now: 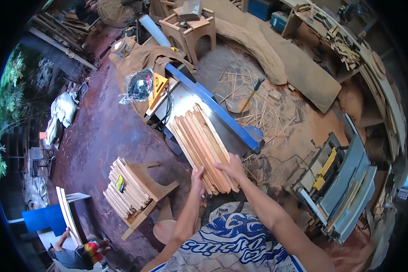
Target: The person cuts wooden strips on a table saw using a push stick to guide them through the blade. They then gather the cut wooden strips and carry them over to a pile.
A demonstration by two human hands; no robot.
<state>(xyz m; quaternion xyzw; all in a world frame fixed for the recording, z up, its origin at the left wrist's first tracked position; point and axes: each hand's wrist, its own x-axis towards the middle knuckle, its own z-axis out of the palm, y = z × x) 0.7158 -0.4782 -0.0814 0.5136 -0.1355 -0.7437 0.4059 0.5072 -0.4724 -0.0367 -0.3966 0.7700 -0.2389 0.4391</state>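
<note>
A bundle of long, thin wooden strips point(203, 149) lies lengthwise between my two hands, its far end over a metal table top with a blue edge point(213, 102). My left hand point(197, 182) grips the near left side of the bundle. Against its near right side, my right hand point(231, 167) is closed, with the thumb on top of the strips. To the left, a second stack of strips point(128, 187) rests on a wooden stool point(156, 183), with a small yellow and black item point(119, 183) on it.
An orange triangular square point(158, 89) and a plastic-wrapped package point(139, 85) lie beyond the bundle. A grey machine point(344, 181) stands at the right. Scrap sticks point(276, 118) litter the floor. Another person point(72, 256) holds a board at the lower left.
</note>
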